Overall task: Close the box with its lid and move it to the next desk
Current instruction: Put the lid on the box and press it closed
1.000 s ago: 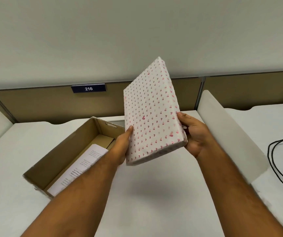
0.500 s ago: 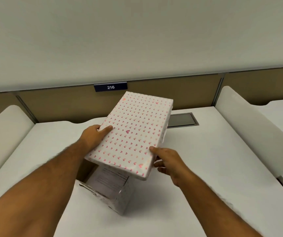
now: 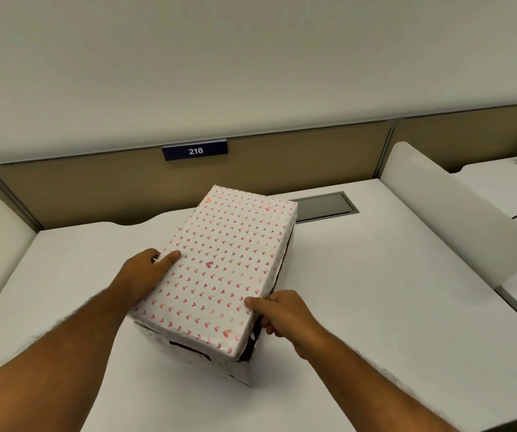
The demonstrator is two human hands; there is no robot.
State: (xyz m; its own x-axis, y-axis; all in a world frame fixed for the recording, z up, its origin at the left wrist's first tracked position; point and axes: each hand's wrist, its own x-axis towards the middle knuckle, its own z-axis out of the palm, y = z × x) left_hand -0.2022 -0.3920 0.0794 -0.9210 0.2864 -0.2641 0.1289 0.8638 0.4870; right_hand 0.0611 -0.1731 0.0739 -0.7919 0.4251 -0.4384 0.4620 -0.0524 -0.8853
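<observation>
Lid (image 3: 219, 269) set atop box (image 3: 238, 369), on desk (image 3: 360, 291). Gripped at box's left side by left hand (image 3: 145, 272), thumb on top, fingers curled down; pinched at box's near-right corner by right hand (image 3: 282, 313).

The left hand (image 3: 145, 271) and the right hand (image 3: 287, 314) are bare. The left forearm (image 3: 64, 353) and the right forearm (image 3: 363, 375) are bare too, with fine hairs along their edges.

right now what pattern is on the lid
White with small pink and red hearts on the lid, clearest in the head view.
</observation>
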